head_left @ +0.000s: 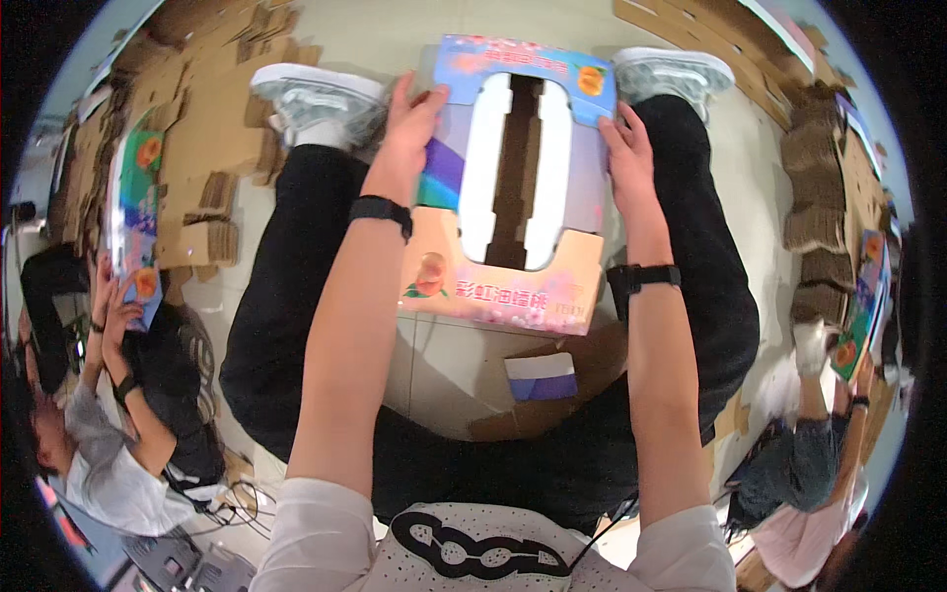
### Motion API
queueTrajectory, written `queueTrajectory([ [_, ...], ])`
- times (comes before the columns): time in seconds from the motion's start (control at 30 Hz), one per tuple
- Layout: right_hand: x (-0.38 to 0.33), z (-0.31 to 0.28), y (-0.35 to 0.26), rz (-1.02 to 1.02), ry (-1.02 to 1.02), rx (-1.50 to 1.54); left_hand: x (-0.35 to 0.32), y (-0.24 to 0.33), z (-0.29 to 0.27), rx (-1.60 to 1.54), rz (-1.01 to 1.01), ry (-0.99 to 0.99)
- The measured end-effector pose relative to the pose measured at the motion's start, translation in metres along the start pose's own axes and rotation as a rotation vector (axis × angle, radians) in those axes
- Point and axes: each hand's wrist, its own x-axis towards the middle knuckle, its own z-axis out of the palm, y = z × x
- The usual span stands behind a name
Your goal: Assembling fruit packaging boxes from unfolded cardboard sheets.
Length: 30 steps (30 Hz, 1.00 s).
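Observation:
Between my knees is a printed cardboard fruit box (518,287), blue at its far end and peach-coloured at its near end. A long rounded opening in its top shows white panels with a brown strip between them. My left hand (412,123) grips the box's far left edge, its fingers pointing away from me. On the right side my right hand (629,153) holds the edge near the blue corner. Its lower fingers are partly hidden by the box. Both wrists wear black bands.
A small white-and-purple card piece (541,377) lies on the floor near me. Flat brown cardboard (202,128) and stacked sheets (817,187) stand at both sides. A person at left holds a printed box (138,227); another at right handles a similar one (860,306).

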Motion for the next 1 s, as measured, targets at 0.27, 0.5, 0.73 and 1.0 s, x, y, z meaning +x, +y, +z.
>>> queueTrajectory([
  [0.27,-0.002,0.002,-0.004,0.217,0.056,-0.234,-0.003,-0.004,-0.01,0.212,-0.026,0.059],
  [0.5,-0.043,-0.01,0.002,0.385,-0.101,-0.095,-0.061,-0.003,-0.04,0.112,-0.225,-0.091],
  [0.73,-0.087,-0.006,-0.02,0.241,-0.103,-0.242,-0.125,0.018,-0.092,0.281,-0.306,-0.296],
  [1.0,-0.042,0.009,-0.03,-0.665,-0.019,-0.778,-0.099,0.01,-0.09,0.665,0.1,-0.141],
])
